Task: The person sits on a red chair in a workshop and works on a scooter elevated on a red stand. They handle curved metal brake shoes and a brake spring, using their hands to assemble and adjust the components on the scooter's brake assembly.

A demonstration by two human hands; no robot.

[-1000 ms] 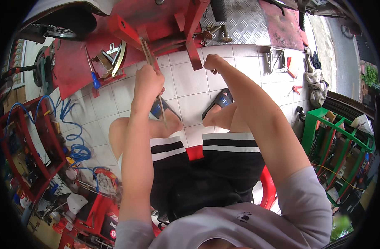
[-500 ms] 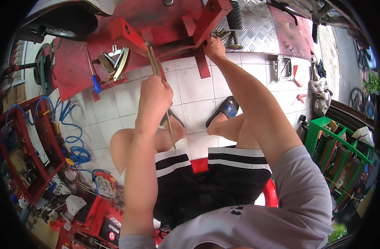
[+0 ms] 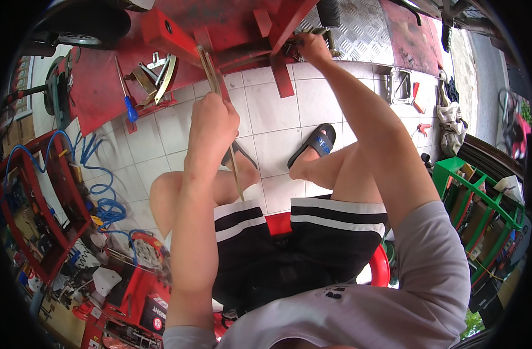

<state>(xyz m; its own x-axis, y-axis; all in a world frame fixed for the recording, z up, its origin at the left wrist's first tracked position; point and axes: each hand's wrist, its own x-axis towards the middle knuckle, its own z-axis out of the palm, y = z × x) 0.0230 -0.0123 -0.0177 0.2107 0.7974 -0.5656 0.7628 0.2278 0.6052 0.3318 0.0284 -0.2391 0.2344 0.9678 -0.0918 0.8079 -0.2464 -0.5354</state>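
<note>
My left hand is closed around a long, thin, brass-coloured metal bar. Its upper end rests by the left red upright of the lift, and the lower end reaches down toward my knees. Beyond the right red upright, my right hand is at a small heap of metal parts on the platform edge. The fingers there are curled, and what they hold is hidden.
On the red platform at left lie a blue-handled screwdriver and metal brackets. A blue air hose coils on the tiles near a red rack. A green rack stands at right.
My right hand has moved up and to the right, away from the right upright, among the metal parts. My left hand keeps its hold on the bar; the view has shifted slightly.
</note>
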